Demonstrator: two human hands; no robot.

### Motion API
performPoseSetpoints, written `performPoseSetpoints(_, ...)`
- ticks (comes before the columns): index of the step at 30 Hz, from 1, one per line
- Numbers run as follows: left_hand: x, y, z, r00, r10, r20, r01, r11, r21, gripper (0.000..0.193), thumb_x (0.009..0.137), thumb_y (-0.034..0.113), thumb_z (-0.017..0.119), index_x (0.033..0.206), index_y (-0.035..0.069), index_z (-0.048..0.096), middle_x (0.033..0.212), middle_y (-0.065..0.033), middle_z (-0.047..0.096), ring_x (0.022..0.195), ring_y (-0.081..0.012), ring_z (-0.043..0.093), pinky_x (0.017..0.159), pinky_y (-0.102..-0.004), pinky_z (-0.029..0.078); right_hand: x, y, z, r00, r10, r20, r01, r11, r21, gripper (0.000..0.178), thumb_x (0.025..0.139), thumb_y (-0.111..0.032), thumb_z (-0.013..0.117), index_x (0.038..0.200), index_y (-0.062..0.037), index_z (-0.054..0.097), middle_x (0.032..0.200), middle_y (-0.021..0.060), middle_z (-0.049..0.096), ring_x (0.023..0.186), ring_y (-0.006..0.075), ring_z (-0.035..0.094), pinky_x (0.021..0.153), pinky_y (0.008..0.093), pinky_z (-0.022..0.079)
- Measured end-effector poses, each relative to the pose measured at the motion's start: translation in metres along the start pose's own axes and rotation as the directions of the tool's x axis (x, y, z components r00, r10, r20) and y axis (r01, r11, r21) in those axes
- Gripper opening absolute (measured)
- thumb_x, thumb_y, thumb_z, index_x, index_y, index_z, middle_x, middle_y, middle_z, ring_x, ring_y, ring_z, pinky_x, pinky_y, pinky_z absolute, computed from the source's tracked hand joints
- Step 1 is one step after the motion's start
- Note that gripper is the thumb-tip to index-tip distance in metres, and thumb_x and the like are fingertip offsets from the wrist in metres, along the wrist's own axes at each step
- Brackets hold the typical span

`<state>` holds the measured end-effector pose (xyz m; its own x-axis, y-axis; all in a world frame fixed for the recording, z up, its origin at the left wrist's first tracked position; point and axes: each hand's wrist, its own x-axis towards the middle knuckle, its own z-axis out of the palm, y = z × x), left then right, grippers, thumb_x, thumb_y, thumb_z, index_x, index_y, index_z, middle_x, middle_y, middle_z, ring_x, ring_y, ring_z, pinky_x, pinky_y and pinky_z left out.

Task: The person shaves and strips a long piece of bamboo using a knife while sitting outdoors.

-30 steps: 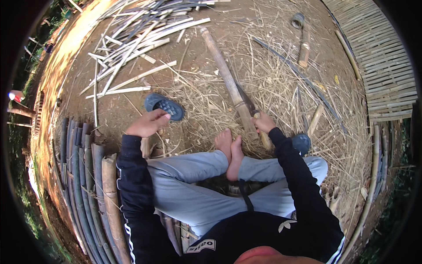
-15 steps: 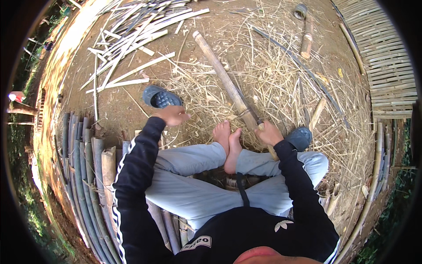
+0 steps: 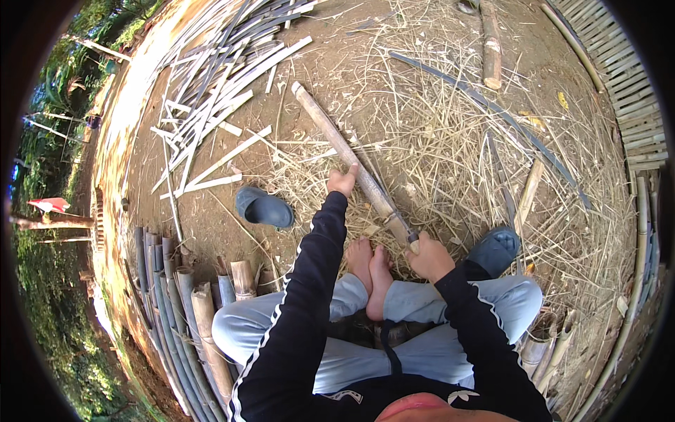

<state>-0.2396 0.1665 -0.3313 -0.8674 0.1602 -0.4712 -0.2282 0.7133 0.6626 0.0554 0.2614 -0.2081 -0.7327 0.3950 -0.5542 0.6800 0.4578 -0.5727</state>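
Observation:
A long tan bamboo piece slants across the ground in front of my bare feet, its near end by my right hand. My right hand is closed round the handle of a knife, at whose base a dark metal collar shows. The knife's dark, narrow blade runs along the right side of the bamboo, partly hidden by it. Farther up, my left hand is closed at the left edge of the bamboo; some of its fingers are out of sight.
Split bamboo strips lie piled at the far left. Shavings cover the ground ahead, with a dark strip across them. Dark clogs lie either side of my feet. Cut bamboo poles stand at my left; a woven bamboo panel is far right.
My left hand has moved right, from above the left clog to the bamboo. My right hand keeps its hold on the knife. The whole view has shifted a little.

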Motion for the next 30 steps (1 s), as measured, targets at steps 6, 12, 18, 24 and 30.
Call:
performPoseSetpoints(6, 0.033, 0.018, 0.025, 0.998, -0.062, 0.031, 0.061, 0.998, 0.032, 0.076, 0.076, 0.052, 0.074, 0.115, -0.012, 0.057, 0.096, -0.0211, 0.067, 0.086, -0.0295, 0.066, 0.070, -0.0390, 0.054, -0.004, 0.002, 0.010, 1.000, -0.016, -0.019, 0.017, 1.000, 0.016, 0.039, 0.081, -0.026, 0.063, 0.103, 0.0022, 0.047, 0.083, 0.0287, 0.064, 0.080, 0.0453, 0.064, 0.071, 0.0541, 0.050)
performPoseSetpoints(12, 0.075, -0.031, -0.048, 0.968, -0.183, 0.173, 0.211, 0.964, -0.163, 0.042, 0.079, 0.044, 0.067, 0.099, 0.009, 0.058, 0.073, -0.0050, 0.055, 0.056, -0.0174, 0.050, 0.049, -0.0341, 0.042, -0.012, -0.026, 0.000, 0.991, -0.105, 0.083, 0.100, 0.993, 0.058, 0.040, 0.080, -0.023, 0.062, 0.106, 0.0038, 0.048, 0.086, 0.0291, 0.065, 0.082, 0.0439, 0.065, 0.074, 0.0524, 0.051)
performPoseSetpoints(18, -0.027, 0.020, -0.066, 1.000, -0.031, -0.004, 0.019, 0.679, -0.734, 0.031, 0.084, 0.024, 0.067, 0.104, 0.009, 0.049, 0.095, -0.0043, 0.057, 0.088, -0.0168, 0.056, 0.077, -0.0396, 0.049, -0.007, 0.005, 0.003, 0.979, -0.181, -0.089, 0.182, 0.983, 0.001, 0.035, 0.077, -0.021, 0.064, 0.101, -0.0015, 0.047, 0.082, 0.0266, 0.063, 0.079, 0.0449, 0.063, 0.070, 0.0541, 0.050)
performPoseSetpoints(24, -0.134, 0.053, -0.166, 0.885, 0.308, -0.350, -0.450, 0.368, -0.814, 0.031, 0.083, 0.006, 0.064, 0.105, 0.007, 0.043, 0.091, -0.0033, 0.055, 0.079, -0.0133, 0.055, 0.073, -0.0320, 0.048, -0.011, -0.020, 0.016, 0.890, -0.368, -0.270, 0.350, 0.930, -0.116, 0.033, 0.079, -0.019, 0.062, 0.106, -0.0057, 0.049, 0.093, 0.0201, 0.062, 0.082, 0.0426, 0.062, 0.070, 0.0522, 0.050)
performPoseSetpoints(30, -0.227, 0.055, -0.188, 0.797, 0.403, -0.450, -0.599, 0.429, -0.676, 0.033, 0.083, 0.001, 0.067, 0.108, 0.005, 0.046, 0.095, -0.0044, 0.058, 0.085, -0.0114, 0.057, 0.079, -0.0283, 0.047, -0.025, -0.030, 0.027, 0.829, -0.424, -0.364, 0.395, 0.906, -0.153, 0.032, 0.079, -0.022, 0.063, 0.106, -0.0077, 0.051, 0.093, 0.0194, 0.062, 0.080, 0.0423, 0.063, 0.069, 0.0519, 0.050)
